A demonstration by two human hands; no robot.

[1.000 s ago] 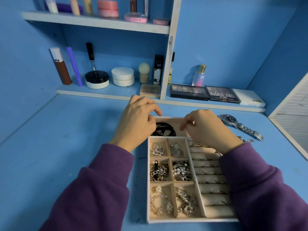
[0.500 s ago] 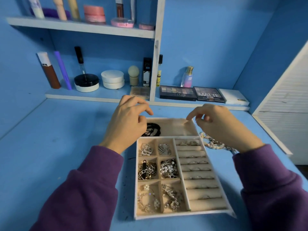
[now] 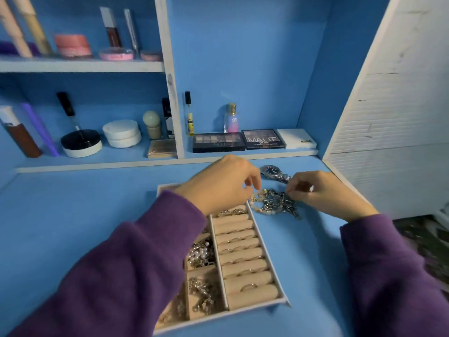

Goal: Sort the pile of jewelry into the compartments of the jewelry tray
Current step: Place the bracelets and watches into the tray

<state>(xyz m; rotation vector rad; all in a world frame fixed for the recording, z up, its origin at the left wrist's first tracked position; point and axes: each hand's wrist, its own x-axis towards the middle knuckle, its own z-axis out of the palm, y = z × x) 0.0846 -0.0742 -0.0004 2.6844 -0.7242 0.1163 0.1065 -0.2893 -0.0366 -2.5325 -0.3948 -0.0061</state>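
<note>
A beige jewelry tray [image 3: 267, 251] lies on the blue desk, with rings on its padded rolls and pearls and chains in its square compartments. Right of its far corner sits the jewelry pile [image 3: 279, 204], a tangle of silver chains with a beaded bracelet [image 3: 257, 206] at its left edge. My left hand [image 3: 218, 186] reaches across the tray's far end, its curled fingertips pinching at the bracelet. My right hand [image 3: 320, 193] pinches a chain at the pile's top right. A silver watch [image 3: 272, 171] lies just behind the pile.
Eyeshadow palettes [image 3: 218, 142], jars, bottles and brushes stand on the low shelf behind the desk. A white slatted panel [image 3: 388, 113] rises close on the right. My left sleeve [image 3: 116, 276] hides the tray's left compartments.
Both hands moved right, from above the tray's far compartment to the pile beside it. The view swung right and nearer, so the pile and watch now show between the hands.
</note>
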